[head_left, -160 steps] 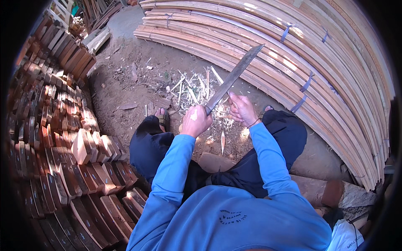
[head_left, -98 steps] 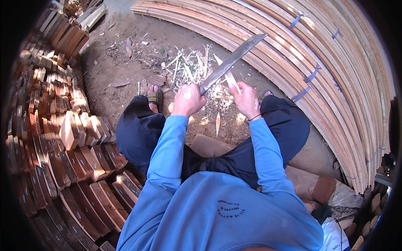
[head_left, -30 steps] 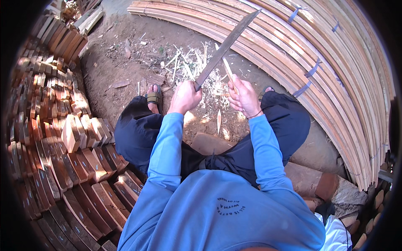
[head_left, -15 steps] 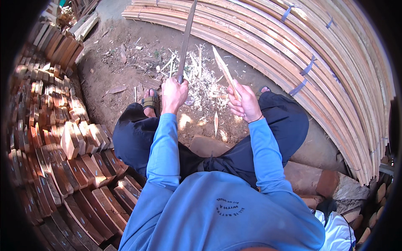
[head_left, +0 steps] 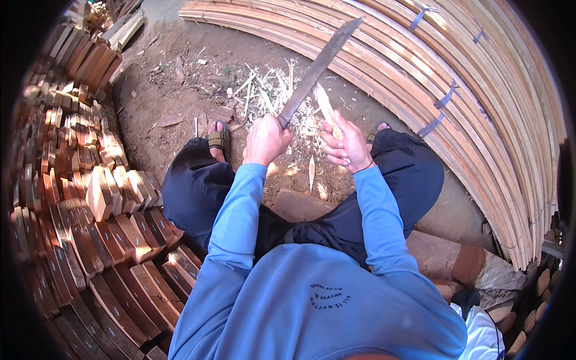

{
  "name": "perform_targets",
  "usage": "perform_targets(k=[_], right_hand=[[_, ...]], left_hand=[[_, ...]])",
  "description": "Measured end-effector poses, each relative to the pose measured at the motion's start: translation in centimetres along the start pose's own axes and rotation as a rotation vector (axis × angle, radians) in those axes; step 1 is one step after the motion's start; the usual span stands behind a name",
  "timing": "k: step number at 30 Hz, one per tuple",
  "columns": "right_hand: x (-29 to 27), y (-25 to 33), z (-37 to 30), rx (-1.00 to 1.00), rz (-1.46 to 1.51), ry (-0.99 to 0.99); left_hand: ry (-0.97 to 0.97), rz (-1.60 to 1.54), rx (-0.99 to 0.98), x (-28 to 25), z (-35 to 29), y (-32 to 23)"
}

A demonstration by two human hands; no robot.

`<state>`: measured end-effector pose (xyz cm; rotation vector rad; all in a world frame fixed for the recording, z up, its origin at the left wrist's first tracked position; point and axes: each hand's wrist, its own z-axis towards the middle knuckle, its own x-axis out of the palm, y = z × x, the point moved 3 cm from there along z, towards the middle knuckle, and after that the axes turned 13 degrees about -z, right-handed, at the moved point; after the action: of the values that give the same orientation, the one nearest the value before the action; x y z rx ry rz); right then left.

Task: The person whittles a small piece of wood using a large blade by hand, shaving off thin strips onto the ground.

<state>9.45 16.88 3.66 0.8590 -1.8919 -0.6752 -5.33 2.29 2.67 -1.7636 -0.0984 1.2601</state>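
Note:
My left hand (head_left: 267,140) is closed round the handle of a machete (head_left: 318,69), whose long dark blade slants up and to the right. In my right hand (head_left: 348,143) I grip the lower end of a pale, pointed wooden stick (head_left: 325,105). The blade crosses over the stick's upper end and hides its tip; whether the two touch I cannot tell. Below and between my hands, a small pointed sliver of wood (head_left: 311,173) lies on the ground. Pale wood shavings (head_left: 273,90) are scattered beyond my hands.
Stacked short wooden blocks (head_left: 114,198) fill the left side. Long wooden strips (head_left: 420,78), bundled with bluish ties, curve along the far and right side. A flat brownish slab (head_left: 300,204) lies between my legs. A white bag (head_left: 485,333) sits at the lower right.
The machete has swung from nearly upright to a rightward slant across the stick. My left hand has moved right, nearer my right hand, which has stayed almost in place.

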Motion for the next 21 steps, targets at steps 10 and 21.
perform_targets(k=[10,21], right_hand=[[-0.4,0.2,0.5,-0.025,-0.018,-0.068],[-1.0,0.2,0.6,-0.067,-0.151,-0.097]], left_hand=[[0.108,-0.132,-0.165,-2.9,-0.9,-1.9],[0.183,-0.013,-0.120,-0.9,-1.7,-0.8]])
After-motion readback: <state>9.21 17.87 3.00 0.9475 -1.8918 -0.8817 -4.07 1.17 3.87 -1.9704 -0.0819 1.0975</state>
